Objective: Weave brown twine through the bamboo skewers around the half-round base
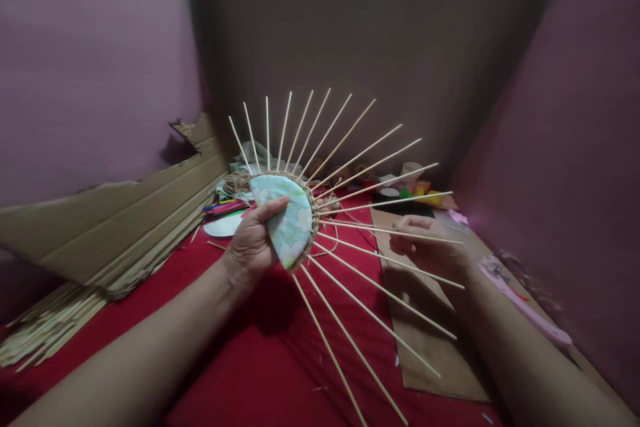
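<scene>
**Me:** Two hands are up, and my left hand [253, 240] does the holding. Its thumb lies across the pale flowered face of the disc [287, 223] and the other fingers are clamped behind it, so the piece stands tilted on edge in front of me.

**Other:** And what comes off that disc?

**Me:** Many thin sticks [360, 153] fan out from its rim, up and away and to the right of my left hand, with a few running down toward me. A band of twine weaving [314, 217] circles the rim where the sticks start.

**Other:** Your other hand?

**Me:** My right hand [425, 247] hovers to the right of the disc, behind the spokes. The fingers are loosely curled, some spokes cross in front of them, and I cannot tell whether it grips one or merely touches.

**Other:** What lies around?

**Me:** Below both hands is a red cloth [280, 360]. Under my right hand lies a flat brown cardboard sheet [430, 353]. Left of my left hand leans a torn cardboard panel [115, 227], with a bundle of pale sticks [45, 333] lying along its lower edge. Beyond the disc sits a clutter of craft bits [415, 190], too small to name. Just right of my right forearm lies a pink strip [525, 307].
</scene>
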{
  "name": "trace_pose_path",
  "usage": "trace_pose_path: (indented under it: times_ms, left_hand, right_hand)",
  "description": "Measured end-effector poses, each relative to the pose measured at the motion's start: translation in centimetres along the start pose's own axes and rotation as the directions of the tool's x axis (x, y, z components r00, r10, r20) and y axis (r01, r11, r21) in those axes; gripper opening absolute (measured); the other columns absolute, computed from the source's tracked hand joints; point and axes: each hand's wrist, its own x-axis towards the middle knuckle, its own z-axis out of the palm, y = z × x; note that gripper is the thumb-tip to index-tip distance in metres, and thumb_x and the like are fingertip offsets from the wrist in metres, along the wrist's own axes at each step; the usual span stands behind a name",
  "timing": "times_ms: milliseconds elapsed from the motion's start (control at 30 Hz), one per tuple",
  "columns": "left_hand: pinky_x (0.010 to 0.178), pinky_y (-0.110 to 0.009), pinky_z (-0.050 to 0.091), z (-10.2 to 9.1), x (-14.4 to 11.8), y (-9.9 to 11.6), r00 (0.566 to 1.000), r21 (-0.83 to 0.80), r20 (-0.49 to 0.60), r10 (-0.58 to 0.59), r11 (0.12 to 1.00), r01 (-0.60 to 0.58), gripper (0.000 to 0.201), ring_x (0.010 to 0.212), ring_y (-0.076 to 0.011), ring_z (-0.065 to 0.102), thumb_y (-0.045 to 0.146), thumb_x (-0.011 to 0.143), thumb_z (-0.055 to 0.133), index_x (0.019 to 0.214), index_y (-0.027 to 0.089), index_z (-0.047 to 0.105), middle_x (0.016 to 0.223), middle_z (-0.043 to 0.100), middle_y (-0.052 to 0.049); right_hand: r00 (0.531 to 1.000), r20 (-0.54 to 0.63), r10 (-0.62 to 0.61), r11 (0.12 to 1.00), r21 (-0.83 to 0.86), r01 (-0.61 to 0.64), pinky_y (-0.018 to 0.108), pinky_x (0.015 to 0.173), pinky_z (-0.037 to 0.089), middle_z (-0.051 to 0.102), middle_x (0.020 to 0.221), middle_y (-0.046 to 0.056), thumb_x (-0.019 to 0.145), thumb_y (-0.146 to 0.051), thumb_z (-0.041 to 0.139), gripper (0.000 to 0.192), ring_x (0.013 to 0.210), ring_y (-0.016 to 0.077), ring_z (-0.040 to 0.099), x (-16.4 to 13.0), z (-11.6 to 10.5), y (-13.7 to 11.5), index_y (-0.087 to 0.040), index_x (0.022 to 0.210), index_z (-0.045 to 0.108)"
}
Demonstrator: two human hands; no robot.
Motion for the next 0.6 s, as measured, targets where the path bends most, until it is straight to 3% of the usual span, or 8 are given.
trace_pose_path:
  times_ms: [167,333,500,600]
  left_hand:
    - [0.074,-0.035,0.058,-0.1,0.2,0.6,0.998,-0.005,-0.048,0.027,1.0,-0.027,0.028,0.061,-0.019,0.068,0.005,0.073,0.055,0.098,0.013,0.064,0.07,0.071,-0.006]
    - [0.072,-0.035,0.059,0.1,0.3,0.9,0.997,0.008,-0.068,0.042,0.999,-0.041,0.033,0.062,-0.0196,0.068,0.003,0.072,0.055,0.103,0.012,0.063,0.071,0.071,-0.007]
    - [0.069,-0.036,0.06,0.5,0.2,1.2,0.99,0.012,-0.102,0.101,0.995,-0.1,0.035,0.06,-0.0192,0.068,0.002,0.073,0.052,0.106,0.012,0.061,0.071,0.07,-0.006]
    - [0.069,-0.035,0.06,0.6,0.1,1.5,0.986,0.011,-0.105,0.127,0.992,-0.127,0.035,0.06,-0.0192,0.068,0.001,0.073,0.053,0.106,0.012,0.061,0.072,0.07,-0.007]
  right_hand:
    - [0.997,-0.065,-0.052,0.998,-0.03,0.05,0.031,0.06,0.042,0.052,0.057,0.0,0.053,-0.028,0.076,0.017,0.055,0.0127,0.048,0.0,-1.5,-1.0,-0.019,0.055,0.061]
    - [0.994,-0.052,-0.094,0.993,-0.074,0.09,0.031,0.062,0.043,0.056,0.061,0.002,0.057,-0.031,0.075,0.016,0.061,0.0152,0.052,0.4,-3.1,-0.8,-0.02,0.06,0.064]
    - [0.98,-0.042,-0.194,0.945,-0.277,0.176,0.029,0.058,0.039,0.057,0.059,0.001,0.058,-0.03,0.077,0.014,0.06,0.0139,0.05,0.4,-3.0,-1.2,-0.021,0.057,0.066]
    - [0.942,-0.085,-0.324,0.849,-0.464,0.251,0.029,0.058,0.036,0.058,0.061,0.0,0.06,-0.031,0.078,0.012,0.059,0.0131,0.047,-0.2,-2.0,-1.9,-0.023,0.06,0.069]
